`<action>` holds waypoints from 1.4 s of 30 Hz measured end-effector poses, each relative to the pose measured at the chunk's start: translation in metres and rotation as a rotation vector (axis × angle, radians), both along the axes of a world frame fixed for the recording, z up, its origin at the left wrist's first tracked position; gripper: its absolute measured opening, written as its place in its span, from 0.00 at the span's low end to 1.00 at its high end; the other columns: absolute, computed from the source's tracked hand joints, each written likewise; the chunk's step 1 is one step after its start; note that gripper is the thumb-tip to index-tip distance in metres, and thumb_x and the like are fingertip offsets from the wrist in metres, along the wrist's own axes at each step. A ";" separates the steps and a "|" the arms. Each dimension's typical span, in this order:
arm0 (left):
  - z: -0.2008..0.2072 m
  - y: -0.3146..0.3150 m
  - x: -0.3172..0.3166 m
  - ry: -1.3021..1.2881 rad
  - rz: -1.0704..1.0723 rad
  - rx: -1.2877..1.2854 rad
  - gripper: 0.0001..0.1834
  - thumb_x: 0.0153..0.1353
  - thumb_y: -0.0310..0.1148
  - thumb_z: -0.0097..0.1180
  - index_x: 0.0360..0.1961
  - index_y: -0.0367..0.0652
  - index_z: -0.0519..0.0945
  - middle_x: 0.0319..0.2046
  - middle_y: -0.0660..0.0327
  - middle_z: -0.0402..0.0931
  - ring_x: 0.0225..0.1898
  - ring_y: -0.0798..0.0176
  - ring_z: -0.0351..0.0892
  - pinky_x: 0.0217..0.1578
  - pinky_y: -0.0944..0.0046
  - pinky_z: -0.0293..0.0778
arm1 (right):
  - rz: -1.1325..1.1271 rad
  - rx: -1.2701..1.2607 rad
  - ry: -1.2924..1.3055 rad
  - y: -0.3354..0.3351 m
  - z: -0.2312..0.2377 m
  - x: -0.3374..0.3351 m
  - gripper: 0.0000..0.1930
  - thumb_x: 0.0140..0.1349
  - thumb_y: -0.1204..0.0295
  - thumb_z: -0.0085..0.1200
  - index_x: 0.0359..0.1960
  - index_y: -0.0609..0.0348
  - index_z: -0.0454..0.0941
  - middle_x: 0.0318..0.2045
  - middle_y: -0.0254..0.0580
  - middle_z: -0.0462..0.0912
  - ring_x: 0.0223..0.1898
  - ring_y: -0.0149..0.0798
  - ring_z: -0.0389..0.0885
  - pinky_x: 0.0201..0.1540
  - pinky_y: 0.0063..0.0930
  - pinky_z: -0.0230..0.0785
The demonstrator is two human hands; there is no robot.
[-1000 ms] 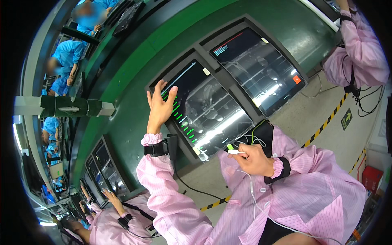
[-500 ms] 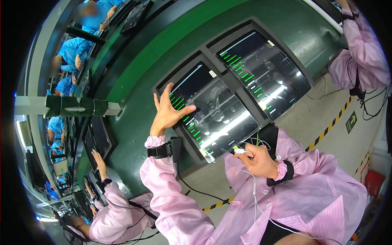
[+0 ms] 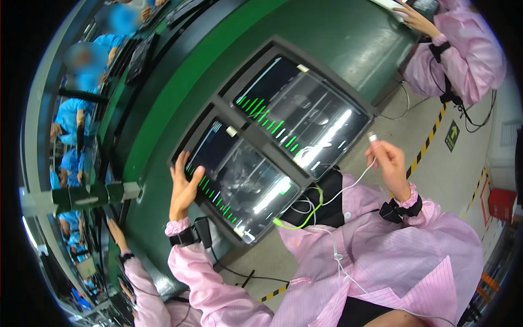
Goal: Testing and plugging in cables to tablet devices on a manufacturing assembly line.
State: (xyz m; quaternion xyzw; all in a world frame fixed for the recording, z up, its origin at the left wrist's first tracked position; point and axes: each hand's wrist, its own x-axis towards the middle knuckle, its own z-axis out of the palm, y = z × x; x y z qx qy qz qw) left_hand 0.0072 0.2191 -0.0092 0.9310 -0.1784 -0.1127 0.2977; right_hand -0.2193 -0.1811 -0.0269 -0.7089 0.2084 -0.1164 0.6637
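Observation:
Two tablets lie side by side in a dark grey two-bay tray [image 3: 267,146], rows of green text on their screens. My left hand [image 3: 185,188] rests at the outer edge of the left tablet [image 3: 239,174], fingers spread and thumb over the glass. Beyond the front corner of the right tablet [image 3: 313,111], my right hand [image 3: 391,166] pinches a white cable plug [image 3: 372,137] in the air, its metal end pointing away. A white cable [image 3: 355,182] trails from it toward my lap. A yellow-green cable [image 3: 299,225] reaches the left tablet's front edge; whether it is plugged in I cannot tell.
The tray sits on a green worktable [image 3: 348,54]. To the right, a co-worker in a pink smock [image 3: 463,54] holds a white-edged device. Another pink sleeve [image 3: 144,289] is at the lower left, and people in blue [image 3: 71,117] work across the line.
My right hand has moved right, away from the left tablet's front edge, carrying the white plug. The yellow-green cable end now shows at that edge. My left hand stays by the tablet; the view has shifted.

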 end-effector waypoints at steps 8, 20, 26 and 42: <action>0.027 -0.104 0.013 0.003 0.175 -0.446 0.32 0.59 0.37 0.56 0.59 0.32 0.57 0.55 0.41 0.65 0.57 0.54 0.66 0.55 0.62 0.63 | 0.376 -0.079 0.075 -0.006 -0.007 0.004 0.16 0.63 0.66 0.48 0.23 0.66 0.76 0.11 0.34 0.70 0.16 0.22 0.65 0.18 0.21 0.56; 0.006 -0.202 0.044 -0.064 -0.046 -0.032 0.42 0.57 0.55 0.51 0.60 0.30 0.56 0.56 0.39 0.63 0.62 0.47 0.59 0.63 0.55 0.46 | 0.383 0.068 0.081 0.001 -0.012 0.013 0.17 0.64 0.66 0.47 0.20 0.64 0.73 0.12 0.32 0.71 0.15 0.20 0.65 0.18 0.19 0.56; 0.007 -0.202 0.042 -0.012 -0.182 0.072 0.53 0.48 0.61 0.57 0.61 0.30 0.52 0.59 0.41 0.58 0.66 0.50 0.51 0.65 0.52 0.27 | 0.280 0.305 0.131 0.009 -0.020 0.013 0.18 0.64 0.65 0.48 0.18 0.63 0.72 0.13 0.30 0.71 0.16 0.18 0.64 0.17 0.15 0.54; 0.007 -0.205 0.042 0.005 -0.382 0.299 0.77 0.23 0.69 0.66 0.64 0.28 0.39 0.64 0.38 0.45 0.69 0.48 0.38 0.64 0.48 0.23 | 0.281 0.048 0.110 -0.033 -0.003 0.018 0.10 0.61 0.70 0.52 0.33 0.65 0.79 0.25 0.38 0.81 0.27 0.24 0.76 0.31 0.19 0.68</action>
